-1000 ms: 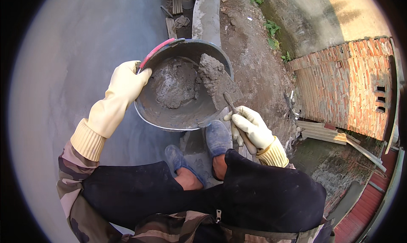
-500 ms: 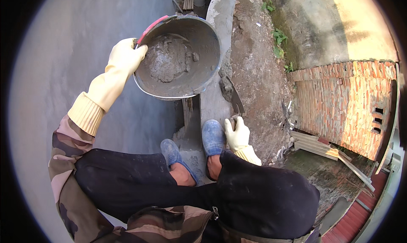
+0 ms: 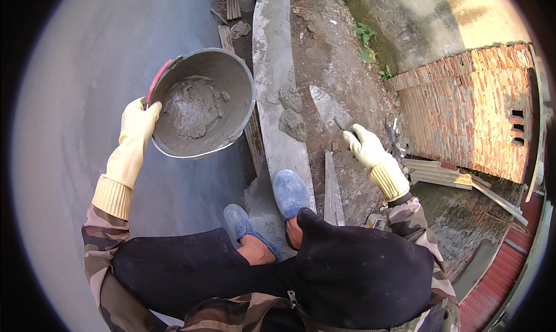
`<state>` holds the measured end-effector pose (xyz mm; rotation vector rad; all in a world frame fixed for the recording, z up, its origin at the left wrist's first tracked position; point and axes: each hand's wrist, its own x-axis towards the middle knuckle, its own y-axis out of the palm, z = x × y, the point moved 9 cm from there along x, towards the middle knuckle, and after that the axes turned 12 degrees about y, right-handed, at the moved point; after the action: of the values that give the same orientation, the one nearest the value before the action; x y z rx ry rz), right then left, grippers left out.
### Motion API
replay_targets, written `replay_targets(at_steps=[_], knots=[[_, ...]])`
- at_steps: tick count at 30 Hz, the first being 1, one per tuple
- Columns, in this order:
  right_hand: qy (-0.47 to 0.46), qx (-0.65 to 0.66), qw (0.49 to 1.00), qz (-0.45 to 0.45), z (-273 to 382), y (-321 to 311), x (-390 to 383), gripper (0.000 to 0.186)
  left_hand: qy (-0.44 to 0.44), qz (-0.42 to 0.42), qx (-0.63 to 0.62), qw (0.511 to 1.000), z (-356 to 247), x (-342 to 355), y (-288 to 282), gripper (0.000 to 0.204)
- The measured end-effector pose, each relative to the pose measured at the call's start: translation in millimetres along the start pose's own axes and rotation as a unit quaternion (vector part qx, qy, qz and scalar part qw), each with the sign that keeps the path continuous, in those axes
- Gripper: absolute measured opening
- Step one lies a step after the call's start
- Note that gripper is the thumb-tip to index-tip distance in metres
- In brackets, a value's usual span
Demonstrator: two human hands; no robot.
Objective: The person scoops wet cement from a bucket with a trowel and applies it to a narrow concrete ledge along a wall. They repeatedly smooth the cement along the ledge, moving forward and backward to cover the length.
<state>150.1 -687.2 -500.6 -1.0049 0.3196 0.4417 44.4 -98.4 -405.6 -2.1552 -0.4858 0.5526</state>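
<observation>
My left hand (image 3: pixel 138 123), in a cream rubber glove, grips the bucket (image 3: pixel 234 109) at its red-covered handle. The bucket is tilted so its inside faces me, and wet grey mortar (image 3: pixel 191 109) lies at its bottom. In my gloved right hand (image 3: pixel 368 148) is a pointed trowel (image 3: pixel 329 107), its handle inside my fist. The blade is held out over the ground, right of the narrow concrete ledge (image 3: pixel 272 48). Two lumps of mortar (image 3: pixel 292 123) sit on that ledge, left of the blade.
My feet in blue shoes (image 3: pixel 291 193) stand on the concrete. A long straight bar (image 3: pixel 330 187) lies right of them. At the right rises a brick wall (image 3: pixel 446 112), with planks (image 3: pixel 440 172) near it. Wooden strips (image 3: pixel 233 2) lie at the far end, beside the smooth grey surface (image 3: pixel 69 129).
My right hand has swung the trowel rightward, away from the ledge. Fresh mortar now lies on the ledge. The bucket has shifted left and nearer to me, still in my left hand.
</observation>
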Motion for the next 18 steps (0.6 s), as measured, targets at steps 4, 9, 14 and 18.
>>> replay_targets(at_steps=[4, 9, 14, 18], knots=[[0.268, 0.384, 0.854, 0.228, -25, 48, 3, 0.036, -0.002, -0.017, -0.048, 0.999, 37, 4, 1, 0.023], [0.299, 0.491, 0.755, 0.315, 1, 106, -25, 0.042, -0.021, 0.0, -0.045, 0.999, 70, 7, 0, 0.021], [0.356, 0.456, 0.724, 0.376, -41, 120, -108, 0.039, -0.023, -0.002, -0.017, 1.0, 80, 8, -5, 0.021], [0.316, 0.256, 0.87, 0.278, -74, 77, -93, 0.035, -0.027, -0.002, -0.021, 0.999, 82, 6, -4, 0.021]])
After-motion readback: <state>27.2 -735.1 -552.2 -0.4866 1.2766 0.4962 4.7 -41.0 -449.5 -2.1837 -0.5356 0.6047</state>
